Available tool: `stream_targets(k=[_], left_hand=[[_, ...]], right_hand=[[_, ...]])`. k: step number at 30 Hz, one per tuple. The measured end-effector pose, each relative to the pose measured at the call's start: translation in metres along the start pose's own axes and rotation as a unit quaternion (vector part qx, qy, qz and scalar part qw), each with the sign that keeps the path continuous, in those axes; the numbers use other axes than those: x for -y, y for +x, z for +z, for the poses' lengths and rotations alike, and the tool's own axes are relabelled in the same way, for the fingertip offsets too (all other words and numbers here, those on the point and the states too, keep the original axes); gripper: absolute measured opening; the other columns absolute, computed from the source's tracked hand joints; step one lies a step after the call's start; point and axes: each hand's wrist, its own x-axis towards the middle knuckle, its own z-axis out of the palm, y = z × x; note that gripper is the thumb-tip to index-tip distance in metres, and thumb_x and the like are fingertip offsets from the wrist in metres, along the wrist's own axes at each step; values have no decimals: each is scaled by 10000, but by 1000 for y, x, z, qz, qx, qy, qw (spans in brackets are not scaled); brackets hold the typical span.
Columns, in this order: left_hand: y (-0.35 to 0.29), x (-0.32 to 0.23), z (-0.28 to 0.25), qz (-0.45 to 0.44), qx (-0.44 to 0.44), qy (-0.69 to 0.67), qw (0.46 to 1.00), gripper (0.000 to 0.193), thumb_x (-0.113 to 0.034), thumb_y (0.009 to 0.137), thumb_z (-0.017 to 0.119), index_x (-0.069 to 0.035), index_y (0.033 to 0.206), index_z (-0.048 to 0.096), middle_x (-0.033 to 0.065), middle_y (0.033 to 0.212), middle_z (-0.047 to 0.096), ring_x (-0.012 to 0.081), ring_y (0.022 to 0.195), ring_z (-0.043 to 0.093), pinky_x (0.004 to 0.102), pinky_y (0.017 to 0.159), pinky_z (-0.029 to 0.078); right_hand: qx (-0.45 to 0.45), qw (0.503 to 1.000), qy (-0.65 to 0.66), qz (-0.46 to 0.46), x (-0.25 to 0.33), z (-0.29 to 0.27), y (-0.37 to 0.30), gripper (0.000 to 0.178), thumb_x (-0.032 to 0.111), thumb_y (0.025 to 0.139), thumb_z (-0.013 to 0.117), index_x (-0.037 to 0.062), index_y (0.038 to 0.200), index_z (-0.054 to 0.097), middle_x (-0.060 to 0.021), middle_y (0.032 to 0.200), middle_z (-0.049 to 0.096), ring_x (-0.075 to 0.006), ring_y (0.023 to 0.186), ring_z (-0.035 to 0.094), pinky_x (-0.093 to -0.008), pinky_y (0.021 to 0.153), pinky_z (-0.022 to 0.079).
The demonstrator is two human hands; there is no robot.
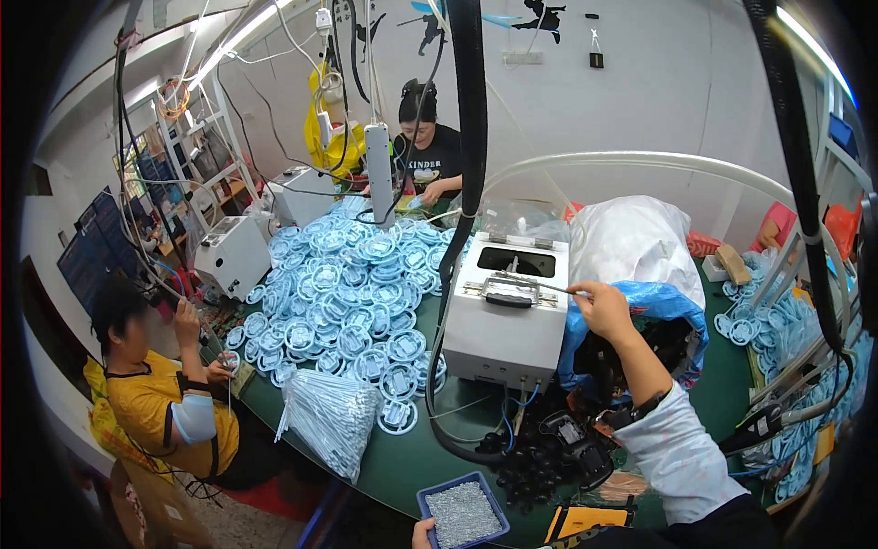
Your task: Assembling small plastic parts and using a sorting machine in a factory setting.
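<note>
My left hand (422, 534) grips the near left edge of a blue plastic tray (427, 511) at the lower edge of the view. Small silver metal pieces that look like screws (465, 514) fill it. My right hand (604, 309) reaches forward, its fingers closed on the end of a thin metal rod (547, 286). That rod lies over the top of a grey machine box (503, 340), by its black handle (508, 299) and dark window (517, 262). Whether it touches the lid, I cannot tell.
Light-blue round plastic parts (352, 302) are heaped left of the box, with a bag of pale sticks (331, 416) in front. Black parts (530, 467) and a blue bag (672, 316) stand near my right arm. Co-workers sit left (174, 403) and across (439, 151). Cables (471, 110) hang down.
</note>
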Motion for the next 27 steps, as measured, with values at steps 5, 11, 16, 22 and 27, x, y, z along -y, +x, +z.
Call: stream_targets(k=[5,11,16,22,27], left_hand=[[9,-11,2,-13,30,-1,999,471,-277,829,425,32,1181,472,153,1140,568,290,1053,549,410,923,428],[16,-6,-5,-24,24,-24,999,453,-264,818,449,26,1164,485,142,1124,576,275,1041,555,400,921,429],[21,-6,-5,-34,44,-13,998,466,-262,818,442,26,1183,475,148,1143,567,279,1059,548,402,928,425],[19,-8,3,-34,16,-2,999,468,-254,817,440,27,1190,469,151,1145,565,286,1060,546,410,927,425],[22,-2,-15,-14,10,-15,1000,460,-261,818,433,22,1177,481,142,1121,575,281,1038,555,404,913,433]], right_hand=[[17,996,-47,-71,15,-2,28,162,187,780,560,139,873,683,-152,818,644,-334,792,607,-413,693,469],[16,997,-69,-22,1,-35,-1,162,158,769,565,125,873,685,-157,812,643,-328,788,609,-404,690,470],[-56,996,-54,-36,7,-36,7,159,150,768,565,102,867,681,-156,803,641,-325,775,610,-405,684,470],[-88,987,-122,-50,17,13,53,176,126,771,526,112,850,682,-147,782,637,-326,765,612,-421,678,476],[-90,986,-140,9,-2,-2,47,196,120,769,511,131,859,685,-143,824,646,-328,789,615,-430,687,480]])
